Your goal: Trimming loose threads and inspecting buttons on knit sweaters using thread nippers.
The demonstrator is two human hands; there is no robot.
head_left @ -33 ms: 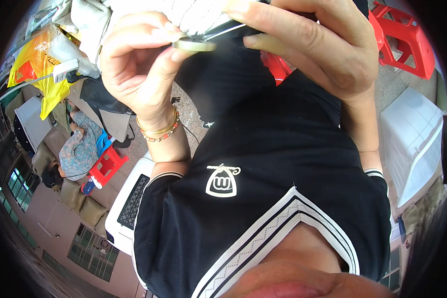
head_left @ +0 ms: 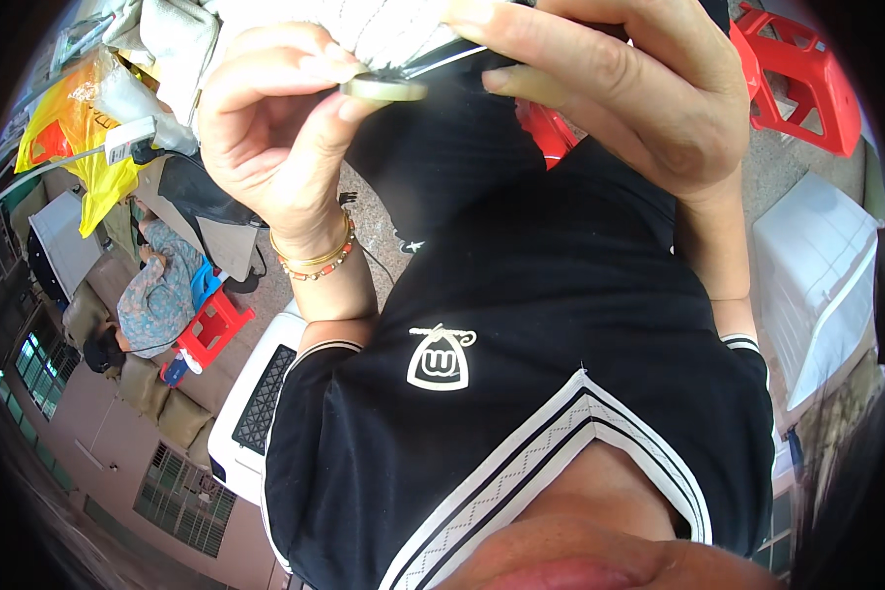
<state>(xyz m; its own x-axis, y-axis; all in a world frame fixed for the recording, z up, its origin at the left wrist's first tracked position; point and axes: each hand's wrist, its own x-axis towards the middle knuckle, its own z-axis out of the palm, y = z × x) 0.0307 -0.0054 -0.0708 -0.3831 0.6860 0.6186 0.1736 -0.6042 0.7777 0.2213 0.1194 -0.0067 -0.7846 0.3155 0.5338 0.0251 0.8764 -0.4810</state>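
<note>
The left hand (head_left: 283, 123) grasps, between thumb and fingertips, a pale green, smooth, rounded disc-like piece (head_left: 388, 91) with a glossy rim and a dark, fuzzy upper edge; the piece projects just beyond the thumb, toward the other hand. The right hand (head_left: 644, 93) grips a slender, straight, shiny metallic shaft (head_left: 444, 60), partly hidden by its fingers; the shaft slants down to the dark edge of the piece, though whether the two touch cannot be told. Just beyond the left fingertips lies bright white fabric with fine dotted lines (head_left: 388, 29). Around the left wrist sits a bracelet of gold bands and coral-coloured beads (head_left: 317, 264). Below both hands, open room extends to a soft black knit shirt with white-striped trim (head_left: 541, 285). Outward of the left hand hangs a crinkled yellow plastic bag (head_left: 113, 182). Outward of the right hand stands a red moulded-plastic stool with cut-out sides (head_left: 836, 113); nearer the right forearm, a translucent white plastic bin (head_left: 806, 256) presents a straight, flared rim.
</note>
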